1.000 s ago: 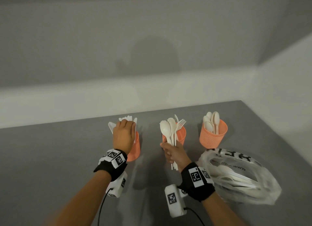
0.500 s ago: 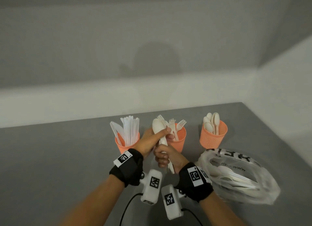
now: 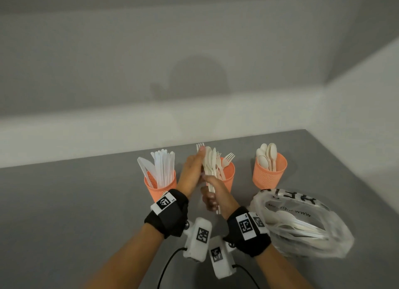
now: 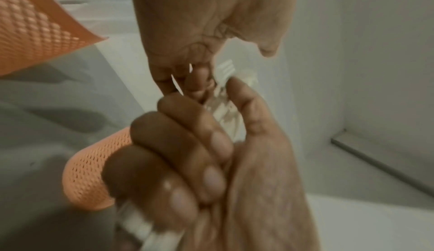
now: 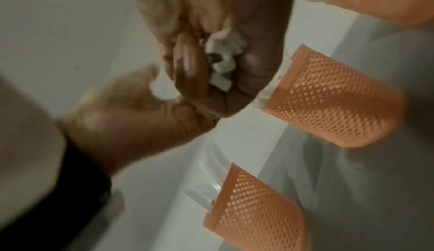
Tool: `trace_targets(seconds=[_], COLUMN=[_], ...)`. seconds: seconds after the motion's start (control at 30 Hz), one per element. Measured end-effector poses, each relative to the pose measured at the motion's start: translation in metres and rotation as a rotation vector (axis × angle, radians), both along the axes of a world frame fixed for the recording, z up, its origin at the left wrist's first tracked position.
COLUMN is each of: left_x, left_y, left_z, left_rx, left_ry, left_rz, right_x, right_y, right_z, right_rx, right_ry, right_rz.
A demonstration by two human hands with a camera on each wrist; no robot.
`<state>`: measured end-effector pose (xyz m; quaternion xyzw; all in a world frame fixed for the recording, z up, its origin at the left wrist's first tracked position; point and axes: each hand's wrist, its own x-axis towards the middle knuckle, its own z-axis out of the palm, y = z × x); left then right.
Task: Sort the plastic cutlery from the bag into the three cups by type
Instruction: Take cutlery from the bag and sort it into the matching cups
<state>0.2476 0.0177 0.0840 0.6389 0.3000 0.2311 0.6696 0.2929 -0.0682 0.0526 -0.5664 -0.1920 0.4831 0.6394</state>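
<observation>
My right hand (image 3: pixel 212 195) grips the handles of a bundle of white cutlery (image 3: pixel 210 165), spoons with a fork (image 3: pixel 200 146) at its left, held upright in front of the middle cup. The handle ends (image 5: pixel 220 62) show inside its fist. My left hand (image 3: pixel 193 166) lies along the bundle's left side, fingers stretched up to the fork's head and thumb apart. Three orange mesh cups stand in a row: the left cup (image 3: pixel 158 188) holds knives, the middle cup (image 3: pixel 229 175) forks, the right cup (image 3: pixel 269 172) spoons. The clear bag (image 3: pixel 302 226) lies at the right with more cutlery inside.
The grey table (image 3: pixel 75 202) meets a white wall ledge behind the cups and a white wall at the right. The bag lies just in front of the spoon cup. Cables run from both wrist cameras toward me.
My left hand left the knife cup, moved right to the bundle, and now reaches higher, up to the fork's head. My right hand has kept hold of the bundle.
</observation>
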Motion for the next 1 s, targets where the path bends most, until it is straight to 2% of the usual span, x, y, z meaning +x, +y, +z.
trace_targets(seconds=[0.1,0.23,0.47,0.6,0.7,0.8,0.93,1.0], left_x=[-0.006,-0.007,-0.004,-0.001,0.001,0.000,-0.003,-0.005], left_y=[0.007,0.005,0.009,0.008,0.011,0.016,0.029,0.034], left_z=[-0.001,0.000,-0.006,-0.002,-0.004,0.002,0.017,0.021], left_rx=[-0.146,-0.065,0.162,0.211,0.186,0.083,0.047,0.107], left_ry=[-0.030,-0.015,0.045,-0.006,-0.049,-0.125,-0.350,-0.339], left_rz=[-0.027,-0.051,0.135,0.209,0.230,0.314,0.514,0.541], right_x=[0.005,0.002,0.004,0.008,0.011,0.013,0.015,0.015], right_y=[-0.003,-0.002,-0.001,0.000,-0.002,-0.005,-0.006,-0.005], right_z=[0.002,0.004,0.006,0.007,0.008,0.006,-0.006,-0.010], right_rx=[0.077,0.099,0.091,0.093,0.096,0.081,0.030,0.022], right_ry=[0.122,0.211,0.060,-0.038,-0.070,-0.109,-0.194,-0.181], right_rz=[0.069,0.125,0.157,0.170,0.180,0.181,0.041,-0.039])
